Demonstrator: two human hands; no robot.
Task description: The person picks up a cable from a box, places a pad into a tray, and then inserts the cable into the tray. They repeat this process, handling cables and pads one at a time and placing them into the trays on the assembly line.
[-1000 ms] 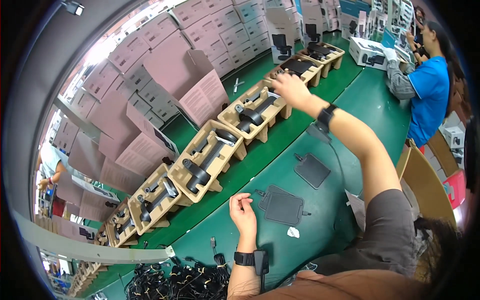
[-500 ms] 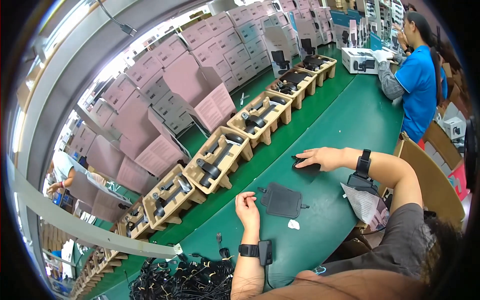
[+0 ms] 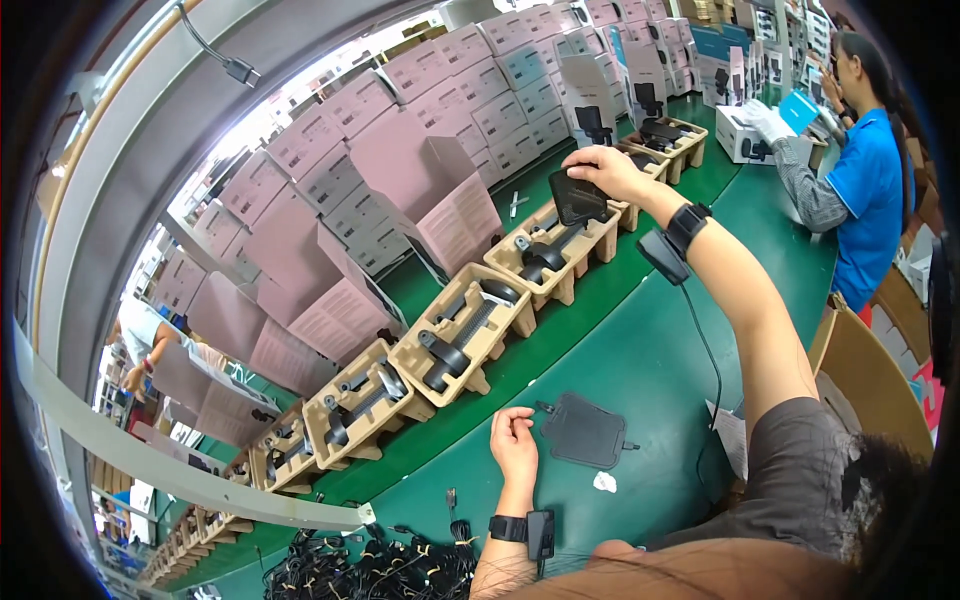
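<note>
My right hand (image 3: 612,172) is raised over the row of trays and grips a flat black rounded pad (image 3: 578,196) by its upper edge. The pad hangs tilted above a moulded cardboard tray (image 3: 590,262) that holds black mount parts. My left hand (image 3: 514,440) hovers at the table, fingers curled in, with nothing visible in them. Just right of it lies a similar dark grey pad (image 3: 585,432) with small tabs at two corners. Beside that pad is a small white scrap (image 3: 605,482).
More trays (image 3: 462,335) line a green conveyor strip. Pink-grey open boxes (image 3: 400,170) and stacked cartons stand behind. Bundled black cables (image 3: 370,565) heap at the near left. A metal frame (image 3: 180,470) crosses the left. A gloved co-worker in blue (image 3: 865,190) stands far right.
My right hand has lifted the black pad off the table and carried it forward, up over the trays. My left hand stays curled near the other pad. The view has shifted slightly.
</note>
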